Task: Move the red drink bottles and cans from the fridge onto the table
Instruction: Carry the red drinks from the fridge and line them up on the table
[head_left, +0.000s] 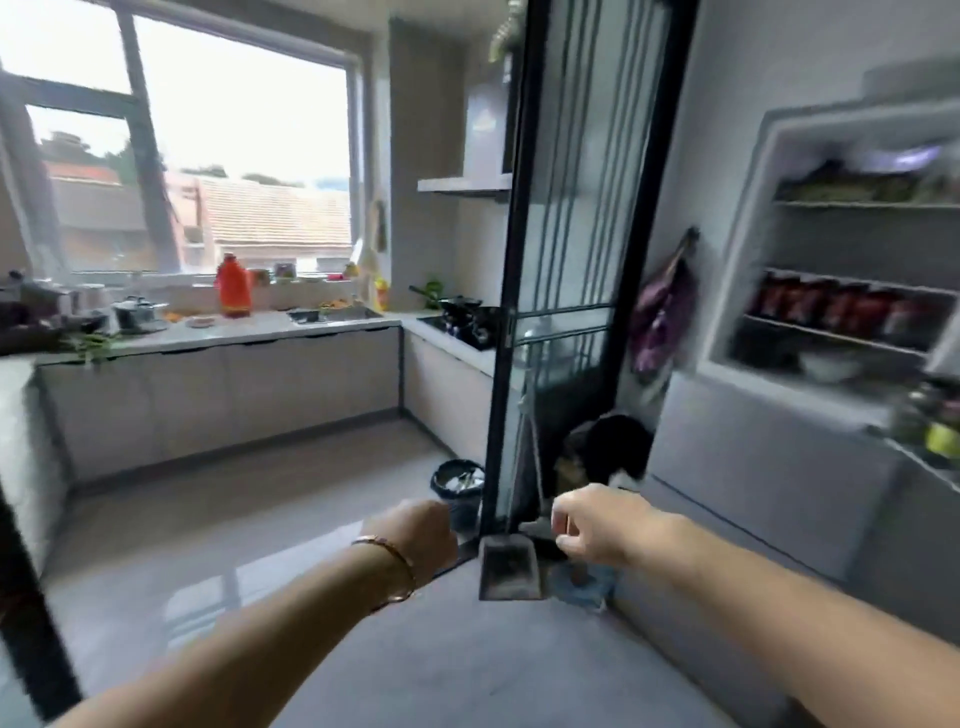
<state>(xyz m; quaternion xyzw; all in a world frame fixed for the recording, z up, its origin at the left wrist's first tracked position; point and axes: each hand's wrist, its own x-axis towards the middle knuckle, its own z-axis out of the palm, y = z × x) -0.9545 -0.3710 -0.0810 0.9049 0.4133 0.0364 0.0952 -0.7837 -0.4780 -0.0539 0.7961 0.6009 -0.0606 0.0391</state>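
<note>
The fridge stands open at the right, blurred by motion. On its middle shelf a row of several red drink bottles and cans stands side by side. My left hand, with a bracelet on the wrist, is held out low in the middle with its fingers curled and nothing in it. My right hand is beside it, fingers loosely curled, holding nothing. Both hands are well short of the fridge shelves, to their lower left.
A black-framed glass sliding door stands between the kitchen and the fridge. A dustpan and a black waste bin sit on the floor. A dark table edge shows at the left. The counter holds an orange-red jug.
</note>
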